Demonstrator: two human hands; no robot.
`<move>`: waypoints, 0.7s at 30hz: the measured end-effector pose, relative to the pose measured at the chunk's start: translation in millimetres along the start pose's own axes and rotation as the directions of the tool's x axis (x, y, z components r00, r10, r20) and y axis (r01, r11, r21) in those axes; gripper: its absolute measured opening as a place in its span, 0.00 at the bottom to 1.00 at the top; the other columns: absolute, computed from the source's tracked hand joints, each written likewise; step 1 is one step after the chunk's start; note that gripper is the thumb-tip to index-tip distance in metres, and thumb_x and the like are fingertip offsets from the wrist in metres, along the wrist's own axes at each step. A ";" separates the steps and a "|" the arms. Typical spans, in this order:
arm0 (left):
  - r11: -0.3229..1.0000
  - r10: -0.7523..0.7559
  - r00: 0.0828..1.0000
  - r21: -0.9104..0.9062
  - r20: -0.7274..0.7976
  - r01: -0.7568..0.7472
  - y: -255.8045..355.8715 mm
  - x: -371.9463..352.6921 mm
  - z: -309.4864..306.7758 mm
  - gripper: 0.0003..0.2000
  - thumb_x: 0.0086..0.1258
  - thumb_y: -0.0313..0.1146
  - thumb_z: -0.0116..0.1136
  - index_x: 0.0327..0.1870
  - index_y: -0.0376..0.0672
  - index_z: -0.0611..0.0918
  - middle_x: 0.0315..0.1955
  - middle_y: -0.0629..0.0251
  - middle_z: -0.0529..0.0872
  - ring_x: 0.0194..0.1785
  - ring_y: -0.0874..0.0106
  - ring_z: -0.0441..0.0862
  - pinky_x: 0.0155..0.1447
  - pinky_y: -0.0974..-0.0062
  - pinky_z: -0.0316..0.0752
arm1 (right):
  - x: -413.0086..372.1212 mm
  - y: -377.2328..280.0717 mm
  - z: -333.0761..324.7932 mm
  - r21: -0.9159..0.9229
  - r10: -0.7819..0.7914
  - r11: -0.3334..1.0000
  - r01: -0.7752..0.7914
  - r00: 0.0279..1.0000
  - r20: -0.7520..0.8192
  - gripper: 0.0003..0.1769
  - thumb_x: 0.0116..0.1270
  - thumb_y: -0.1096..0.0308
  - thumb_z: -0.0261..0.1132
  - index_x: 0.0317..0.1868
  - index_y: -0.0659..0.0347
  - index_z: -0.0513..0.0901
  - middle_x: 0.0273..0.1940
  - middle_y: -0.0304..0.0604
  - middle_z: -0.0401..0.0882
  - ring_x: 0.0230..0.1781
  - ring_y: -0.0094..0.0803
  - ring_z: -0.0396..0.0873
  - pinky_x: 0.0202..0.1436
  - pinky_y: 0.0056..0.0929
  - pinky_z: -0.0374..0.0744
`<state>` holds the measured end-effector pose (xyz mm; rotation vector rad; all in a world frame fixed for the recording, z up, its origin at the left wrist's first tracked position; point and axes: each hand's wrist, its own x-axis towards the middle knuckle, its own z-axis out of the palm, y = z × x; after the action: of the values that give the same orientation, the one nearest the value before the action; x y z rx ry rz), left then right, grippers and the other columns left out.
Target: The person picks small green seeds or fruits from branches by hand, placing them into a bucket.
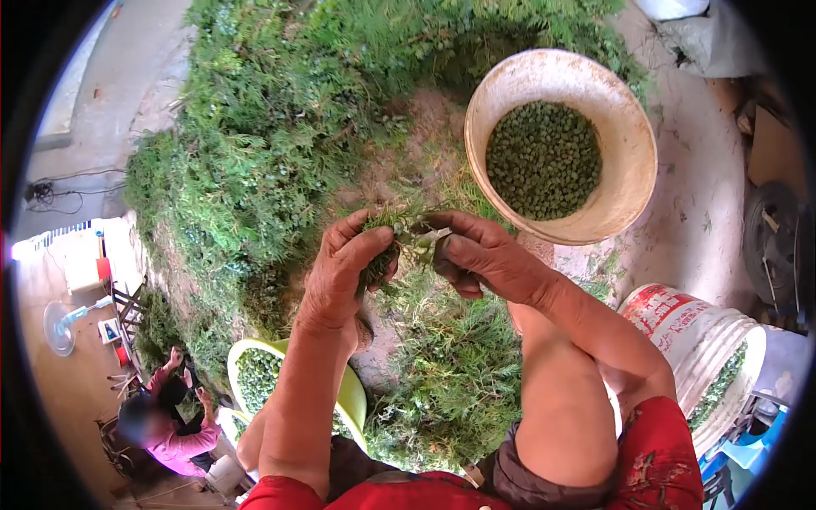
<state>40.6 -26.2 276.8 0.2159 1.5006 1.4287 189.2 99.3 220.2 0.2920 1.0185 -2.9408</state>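
My left hand (350, 265) is closed around a green evergreen sprig (398, 223) held up in front of me. My right hand (483, 253) meets it from the other side, thumb and fingers pinched at small pale-green berry-like cones (422, 245) on the sprig. Part of the right fingertips' grip is hidden. Just beyond the right hand, a stained white bucket (633, 157) leans toward me with many round green cones (544, 161) in its bottom. Under my hands, between my legs, lies a heap of cut evergreen branches (459, 365).
A large pile of evergreen branches (255, 161) spreads ahead and left. A yellow-green basin (355, 408) of cones sits by my left leg. At right lies a tipped white bucket (671, 327). Another person (174, 425) in pink sits far left, near a fan (59, 327).
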 end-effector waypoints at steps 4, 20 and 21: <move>0.982 0.127 0.990 0.135 0.063 -0.134 32.3 -34.2 8.7 0.06 0.60 0.31 0.58 0.37 0.42 0.80 0.24 0.73 0.79 0.26 0.84 0.73 0.32 0.85 0.67 | 0.8 -25.7 43.0 -0.171 -0.003 0.985 0.005 1.000 0.013 0.16 0.69 0.57 0.58 0.47 0.61 0.73 0.20 0.27 0.66 0.15 0.13 0.60 0.17 0.14 0.60; 0.923 0.161 0.985 -0.346 -0.060 -0.171 94.0 -150.0 -37.9 0.16 0.57 0.26 0.60 0.47 0.40 0.73 0.23 0.69 0.74 0.21 0.77 0.70 0.19 0.82 0.62 | -28.1 -52.6 192.5 0.144 0.115 0.987 -0.074 0.945 -0.305 0.14 0.62 0.55 0.63 0.37 0.55 0.74 0.30 0.39 0.78 0.19 0.21 0.72 0.13 0.20 0.68; 0.916 0.169 0.984 -0.360 -0.057 -0.179 96.0 -152.1 -40.9 0.16 0.57 0.26 0.60 0.47 0.40 0.73 0.23 0.69 0.74 0.21 0.77 0.70 0.19 0.82 0.62 | -25.3 -45.2 203.5 0.138 0.137 0.985 -0.100 0.946 -0.294 0.15 0.62 0.53 0.64 0.38 0.55 0.75 0.30 0.38 0.78 0.19 0.21 0.72 0.13 0.20 0.68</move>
<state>36.0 -133.3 426.9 0.1035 1.2292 1.8308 175.9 8.7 409.2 0.7996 0.8097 -2.9088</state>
